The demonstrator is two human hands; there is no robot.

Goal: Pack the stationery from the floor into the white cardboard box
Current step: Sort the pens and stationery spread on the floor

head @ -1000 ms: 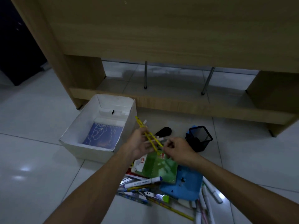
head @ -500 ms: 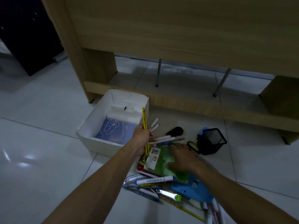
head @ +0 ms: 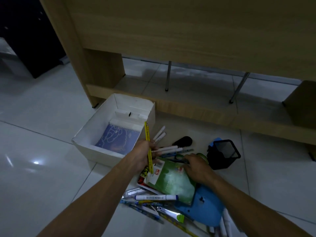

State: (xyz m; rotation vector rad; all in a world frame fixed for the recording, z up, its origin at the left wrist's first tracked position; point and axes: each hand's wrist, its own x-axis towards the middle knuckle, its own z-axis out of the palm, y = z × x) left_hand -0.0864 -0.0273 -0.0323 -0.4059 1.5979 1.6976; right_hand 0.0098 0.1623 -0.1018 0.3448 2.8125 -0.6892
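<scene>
Two yellow pencils stand upright, pinched in my left hand; white cardboard box just left. Right hand curls onto scissors.

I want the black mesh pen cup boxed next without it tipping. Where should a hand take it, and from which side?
Judging by its pose, grip the black mesh cup by its open rim, coming from above. It stands upright with bare floor on its right, so fingers inside and thumb outside should lift it cleanly.
</scene>
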